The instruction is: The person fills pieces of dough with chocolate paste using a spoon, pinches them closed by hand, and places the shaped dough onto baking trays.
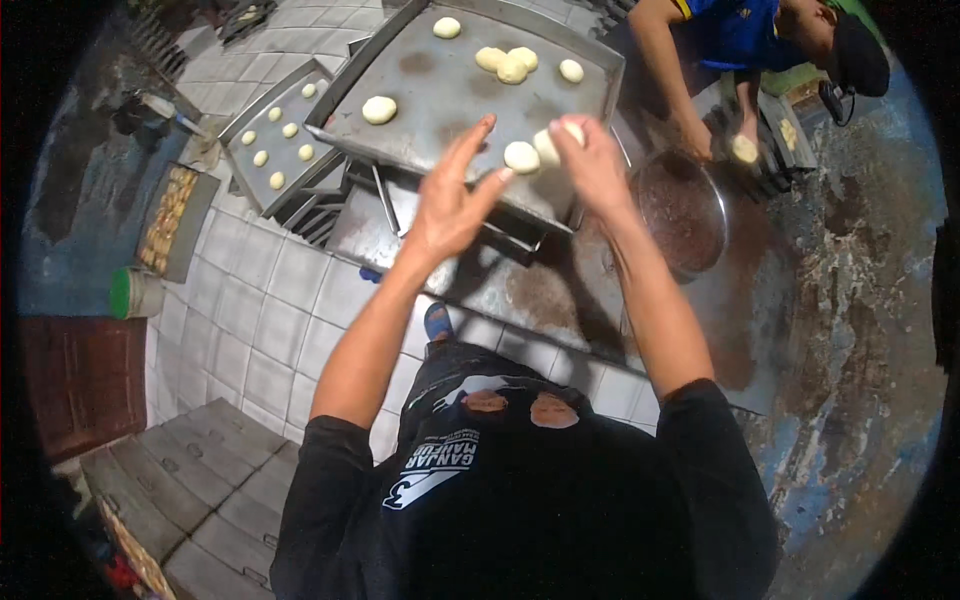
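Observation:
Over the near edge of a large metal baking tray (420, 85), my right hand (592, 168) has its fingers closed on a pale dough ball (547, 149). A second dough ball (521, 157) is just left of it, close to my left thumb tip. My left hand (455, 205) is empty, its thumb and fingers spread apart. Farther back on the tray, three dough balls (511, 68) touch in a cluster. Single dough balls rest at the left (379, 110), the far edge (446, 28) and the right (571, 71).
At left, a lower tray (240, 150) carries several small dough balls. Beyond it stand a filled tray (190, 225) and a green-lidded tub (122, 293). A round pan (682, 215) sits on the metal table (560, 290) at right. A co-worker's hand (745, 128) holds dough nearby.

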The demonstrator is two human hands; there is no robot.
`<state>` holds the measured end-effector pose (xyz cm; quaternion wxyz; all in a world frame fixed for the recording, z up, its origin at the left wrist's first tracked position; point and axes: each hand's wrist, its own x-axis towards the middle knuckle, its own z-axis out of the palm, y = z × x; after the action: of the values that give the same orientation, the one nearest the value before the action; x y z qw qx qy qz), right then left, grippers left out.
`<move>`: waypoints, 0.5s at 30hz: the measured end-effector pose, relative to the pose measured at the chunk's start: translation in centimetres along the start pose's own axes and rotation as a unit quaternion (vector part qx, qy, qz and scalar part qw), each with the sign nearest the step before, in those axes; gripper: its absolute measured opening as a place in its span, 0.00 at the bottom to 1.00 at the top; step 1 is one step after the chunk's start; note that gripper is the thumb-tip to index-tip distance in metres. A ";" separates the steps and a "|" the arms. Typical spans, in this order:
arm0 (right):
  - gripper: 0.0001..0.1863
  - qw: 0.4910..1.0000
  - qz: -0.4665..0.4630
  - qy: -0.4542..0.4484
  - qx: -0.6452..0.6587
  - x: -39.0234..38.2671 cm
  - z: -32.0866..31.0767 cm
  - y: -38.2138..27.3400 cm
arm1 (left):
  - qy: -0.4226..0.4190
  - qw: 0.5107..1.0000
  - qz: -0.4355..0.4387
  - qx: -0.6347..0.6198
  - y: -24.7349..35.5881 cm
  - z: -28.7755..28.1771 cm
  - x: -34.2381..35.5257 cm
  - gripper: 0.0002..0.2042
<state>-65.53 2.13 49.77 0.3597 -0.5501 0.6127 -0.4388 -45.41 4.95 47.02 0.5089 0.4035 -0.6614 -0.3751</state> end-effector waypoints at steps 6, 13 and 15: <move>0.24 0.862 -0.105 -0.047 -0.494 13.5 3.6 9.9 | -0.201 0.884 0.020 0.422 -9.0 -6.1 9.9 0.11; 0.25 0.861 -0.173 0.067 -0.473 16.2 6.6 13.7 | -0.342 0.859 0.155 0.347 -14.2 -6.1 13.7 0.08; 0.29 0.852 -0.177 0.061 -0.489 15.8 7.1 14.0 | -0.348 0.853 0.167 0.351 -14.5 -7.2 13.6 0.07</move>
<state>-66.17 -14.42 34.88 -0.0777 -0.7261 0.6614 -0.1709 -38.34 -13.83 40.37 0.1253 0.2816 -0.9405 -0.1433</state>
